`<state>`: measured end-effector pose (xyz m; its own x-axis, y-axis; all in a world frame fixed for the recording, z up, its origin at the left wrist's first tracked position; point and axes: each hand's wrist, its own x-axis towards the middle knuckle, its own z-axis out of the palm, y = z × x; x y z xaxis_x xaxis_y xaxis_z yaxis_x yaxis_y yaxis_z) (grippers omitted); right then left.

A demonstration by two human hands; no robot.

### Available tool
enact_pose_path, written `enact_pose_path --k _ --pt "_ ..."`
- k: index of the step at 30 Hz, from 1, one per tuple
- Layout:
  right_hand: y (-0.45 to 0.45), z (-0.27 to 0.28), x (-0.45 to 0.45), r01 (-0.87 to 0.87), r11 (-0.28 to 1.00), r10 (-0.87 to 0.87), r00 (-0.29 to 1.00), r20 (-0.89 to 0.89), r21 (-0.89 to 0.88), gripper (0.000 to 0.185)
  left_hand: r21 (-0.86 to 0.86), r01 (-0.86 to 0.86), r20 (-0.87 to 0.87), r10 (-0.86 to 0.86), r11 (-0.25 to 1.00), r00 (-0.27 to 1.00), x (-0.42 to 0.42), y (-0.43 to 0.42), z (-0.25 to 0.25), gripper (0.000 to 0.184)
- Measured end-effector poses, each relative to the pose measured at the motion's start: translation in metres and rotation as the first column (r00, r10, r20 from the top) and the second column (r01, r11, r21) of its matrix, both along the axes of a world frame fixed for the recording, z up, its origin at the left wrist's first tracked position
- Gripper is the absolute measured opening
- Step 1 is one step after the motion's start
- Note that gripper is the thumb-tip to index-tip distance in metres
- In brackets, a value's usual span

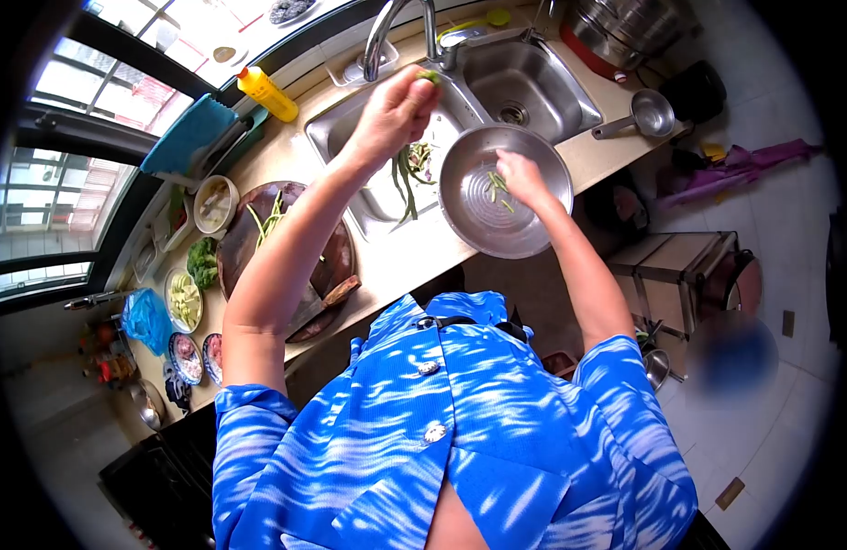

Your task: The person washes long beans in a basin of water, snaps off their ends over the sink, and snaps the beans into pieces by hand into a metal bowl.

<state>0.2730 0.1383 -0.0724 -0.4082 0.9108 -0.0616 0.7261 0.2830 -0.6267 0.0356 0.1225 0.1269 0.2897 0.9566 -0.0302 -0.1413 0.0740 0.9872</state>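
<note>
My left hand [398, 117] is raised over the left sink basin, its fingers closed around green beans; a green end [428, 77] pokes out at the top. Below that hand, long green beans [407, 188] show against the sink, though I cannot tell whether all of them hang from my grip. My right hand [522, 180] reaches over the metal bowl [460, 213], fingers bent together, and what they hold, if anything, is hidden. Short bean pieces [497, 186] lie in the bowl beside my fingertips. The bowl sits at the sink's front edge.
A double sink [570, 87] with a faucet [379, 41] lies ahead. To the left are a round cutting board [249, 206] with beans and a cleaver [306, 310], broccoli [202, 261], plates of food [184, 302] and a yellow bottle [267, 94]. A saucepan [651, 114] stands right.
</note>
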Motion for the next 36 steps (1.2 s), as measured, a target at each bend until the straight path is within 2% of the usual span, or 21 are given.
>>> enact_pose_path --k 2,4,5,6,7,8,10,11,16,18,23,25,26,28,29,32,34,36 --pt "0.007 0.054 0.001 0.151 0.956 -0.239 0.896 -0.375 -0.25 0.033 -0.1 0.079 -0.064 -0.085 0.992 0.994 0.019 0.001 -0.004 0.019" --pt "0.008 0.11 -0.004 0.086 0.985 -0.164 0.751 -0.639 -0.152 0.025 -0.246 0.176 -0.065 -0.198 0.953 0.978 0.032 0.005 -0.011 0.027" --pt "0.008 0.133 -0.005 0.088 0.984 -0.167 0.751 -0.639 -0.154 0.025 -0.272 0.157 -0.125 -0.196 0.95 0.972 0.039 0.005 -0.009 0.03" --pt "0.007 0.153 -0.004 -0.011 0.999 -0.014 0.809 -0.587 -0.04 0.025 -0.295 0.136 -0.185 -0.196 0.946 0.963 0.046 0.006 -0.007 0.032" --pt "0.007 0.165 -0.004 -0.119 0.991 0.136 0.848 -0.513 0.066 0.024 -0.316 0.151 -0.166 -0.212 0.937 0.963 0.05 0.009 -0.01 0.043" --pt "0.005 0.169 -0.005 -0.118 0.991 0.135 0.848 -0.512 0.067 0.024 -0.315 0.153 -0.165 -0.213 0.937 0.963 0.054 0.01 -0.013 0.043" --pt "0.004 0.174 -0.007 -0.3 0.952 0.295 0.841 -0.453 0.063 0.025 -0.351 0.163 -0.227 -0.252 0.922 0.941 0.061 0.011 -0.008 0.057" --pt "0.007 0.171 -0.007 -0.334 0.942 0.3 0.821 -0.485 0.018 0.024 -0.348 0.215 -0.312 -0.329 0.912 0.891 0.059 0.016 -0.013 0.07" --pt "0.006 0.18 -0.008 -0.33 0.943 0.309 0.814 -0.492 0.047 0.025 -0.451 0.247 -0.307 -0.408 0.858 0.86 0.051 0.025 -0.027 0.076" --pt "0.007 0.184 -0.009 -0.33 0.943 0.262 0.812 -0.522 -0.041 0.024 -0.478 0.322 -0.268 -0.485 0.817 0.832 0.047 0.027 -0.03 0.094" --pt "0.011 0.17 -0.017 -0.296 0.946 0.168 0.798 -0.579 -0.133 0.015 -0.512 0.33 -0.201 -0.484 0.793 0.852 0.048 0.025 -0.026 0.092" --pt "0.008 0.162 -0.021 -0.234 0.963 0.077 0.711 -0.699 -0.132 0.008 -0.517 0.281 -0.184 -0.425 0.809 0.886 0.051 0.02 -0.019 0.075" --pt "0.008 0.161 -0.021 -0.234 0.963 0.077 0.71 -0.7 -0.131 0.008 -0.516 0.28 -0.186 -0.425 0.809 0.886 0.05 0.022 -0.019 0.075" --pt "0.005 0.166 -0.02 -0.221 0.957 0.021 0.7 -0.714 -0.189 0.012 -0.47 0.413 0.016 -0.461 0.78 0.888 0.047 0.026 -0.021 0.064" --pt "0.007 0.163 -0.02 -0.205 0.968 0.034 0.678 -0.734 -0.144 0.006 -0.495 0.361 0.006 -0.412 0.79 0.911 0.043 0.026 -0.022 0.049" --pt "0.012 0.149 -0.016 -0.115 0.982 -0.031 0.685 -0.728 -0.15 0.007 -0.401 0.456 -0.041 -0.513 0.794 0.857 0.035 0.023 -0.017 0.04" --pt "0.013 0.146 -0.013 -0.114 0.983 -0.026 0.692 -0.721 -0.145 0.01 -0.411 0.471 -0.066 -0.541 0.781 0.838 0.033 0.023 -0.022 0.033" --pt "0.013 0.143 -0.012 -0.125 0.97 -0.075 0.666 -0.742 -0.21 0.012 -0.267 0.485 -0.23 -0.544 0.833 0.807 0.033 0.023 -0.026 0.031"
